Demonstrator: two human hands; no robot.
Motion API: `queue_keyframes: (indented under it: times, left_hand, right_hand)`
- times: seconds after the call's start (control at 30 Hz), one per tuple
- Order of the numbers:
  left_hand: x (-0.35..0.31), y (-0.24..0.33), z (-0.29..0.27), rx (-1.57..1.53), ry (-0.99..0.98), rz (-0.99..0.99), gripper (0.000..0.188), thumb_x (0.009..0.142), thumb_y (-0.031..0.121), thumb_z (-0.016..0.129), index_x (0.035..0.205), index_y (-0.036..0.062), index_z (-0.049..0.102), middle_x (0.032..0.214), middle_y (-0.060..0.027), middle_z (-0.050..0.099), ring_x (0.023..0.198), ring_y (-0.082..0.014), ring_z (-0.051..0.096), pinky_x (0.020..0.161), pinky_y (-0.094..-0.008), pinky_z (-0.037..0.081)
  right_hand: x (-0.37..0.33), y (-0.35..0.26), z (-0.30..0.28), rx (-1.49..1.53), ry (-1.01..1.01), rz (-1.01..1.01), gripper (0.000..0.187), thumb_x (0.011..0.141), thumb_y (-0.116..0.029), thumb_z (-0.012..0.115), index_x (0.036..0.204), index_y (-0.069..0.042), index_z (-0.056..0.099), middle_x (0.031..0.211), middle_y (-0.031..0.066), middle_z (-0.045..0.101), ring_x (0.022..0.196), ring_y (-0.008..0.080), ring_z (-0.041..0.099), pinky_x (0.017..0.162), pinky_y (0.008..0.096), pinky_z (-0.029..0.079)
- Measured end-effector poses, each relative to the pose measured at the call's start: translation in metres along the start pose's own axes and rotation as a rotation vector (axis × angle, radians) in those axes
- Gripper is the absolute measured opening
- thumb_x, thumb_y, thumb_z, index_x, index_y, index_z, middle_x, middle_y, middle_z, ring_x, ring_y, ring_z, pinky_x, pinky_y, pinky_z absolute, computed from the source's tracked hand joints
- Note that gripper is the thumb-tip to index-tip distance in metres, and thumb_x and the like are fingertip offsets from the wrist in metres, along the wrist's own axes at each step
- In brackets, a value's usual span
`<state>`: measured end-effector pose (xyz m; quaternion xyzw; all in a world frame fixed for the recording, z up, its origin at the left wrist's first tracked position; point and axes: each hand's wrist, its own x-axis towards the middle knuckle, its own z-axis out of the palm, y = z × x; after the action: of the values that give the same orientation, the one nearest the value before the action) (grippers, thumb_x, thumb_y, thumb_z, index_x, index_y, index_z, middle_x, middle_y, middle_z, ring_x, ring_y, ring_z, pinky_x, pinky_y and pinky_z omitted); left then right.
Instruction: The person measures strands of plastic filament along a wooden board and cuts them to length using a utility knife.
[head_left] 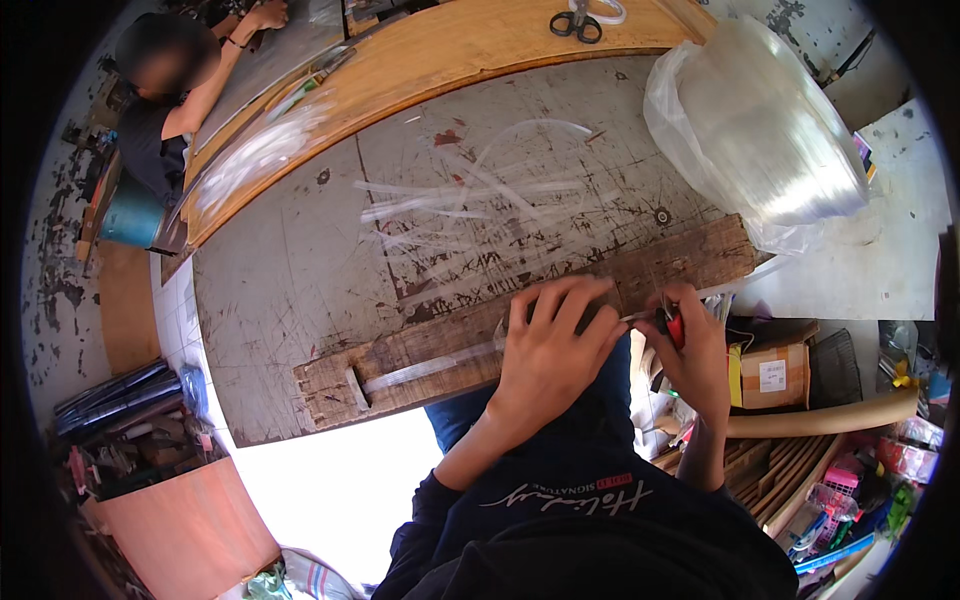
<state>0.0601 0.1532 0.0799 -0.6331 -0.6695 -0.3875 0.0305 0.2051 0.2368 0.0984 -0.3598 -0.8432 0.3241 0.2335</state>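
Note:
Along the near edge of the table lies a worn wooden plank (420, 372). A clear plastic strip (430, 368) stretches over it, its left end by a small upright stop (357, 388) on the plank. My left hand (555, 340) presses on the strip with bent fingers, its thumb side close to my right hand. My right hand (695, 345) is closed around a small tool with a red and black handle (676, 328). A thin metal part shows above that grip; the exact kind of tool is unclear.
Loose clear strips (470, 205) lie scattered over the scratched grey table (270, 300). A big roll of clear plastic (770, 130) stands at the far right. Black-handled scissors (577, 25) rest on the wooden board (460, 50) behind. Another person (160, 110) is at the far left.

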Motion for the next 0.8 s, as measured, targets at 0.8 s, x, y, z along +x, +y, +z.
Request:
queue_keyframes:
  times: [0.8]
  left_hand:
    - [0.044, -0.003, -0.026, 0.053, 0.108, 0.049, 0.040, 0.073, 0.031, 0.067, 0.107, 0.0113, 0.060, 0.103, -0.0062, 0.056, 0.096, -0.0203, 0.052, 0.081, -0.0414, 0.037]
  right_hand:
    - [-0.011, -0.016, -0.010, 0.132, 0.044, -0.041, 0.025, 0.070, 0.004, 0.062, 0.092, -0.003, 0.053, 0.076, 0.0094, 0.064, 0.069, 0.0173, 0.065, 0.062, 0.0255, 0.047]
